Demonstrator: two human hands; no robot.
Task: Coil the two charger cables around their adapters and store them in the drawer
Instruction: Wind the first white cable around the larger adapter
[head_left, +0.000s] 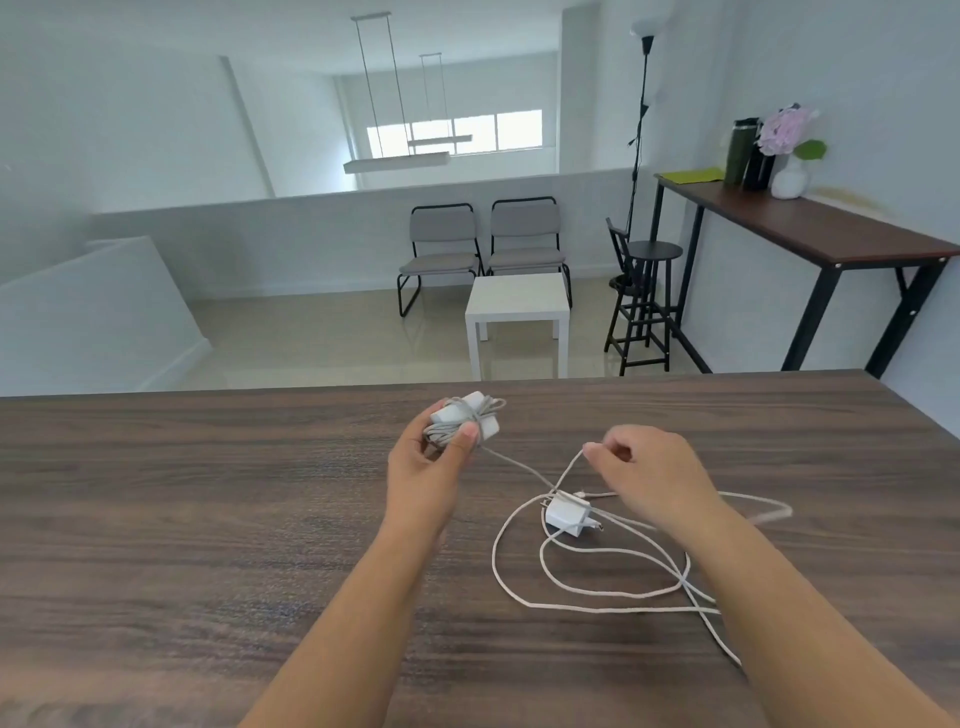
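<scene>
Head view, looking down over a dark wood-grain bench (208, 519) with both bare forearms reaching out across it. Left hand (431, 462) is lifted a little above the bench, fingers and thumb curled round a white adapter (467, 418) that already has grey cable wound around its middle in several turns. From that bundle the loose tail of the first cable (511, 462) runs down and to the right toward the other hand. Right hand (649, 478) hangs just above the bench, fingertips pinching a thin white strand at the point where it rises off the surface; I cannot tell for sure which of the two cables that strand belongs to. Just below and between the two hands, nearer the right one, the second adapter (566, 514) lies on the bench, white, with its prongs showing. Its cable (571, 603) sprawls uncoiled in big loose loops under and beside the right forearm, one length trailing off past the right wrist. Beyond the hands, across the room, stand two grey chairs (483, 249) and a small white table (517, 312)
</scene>
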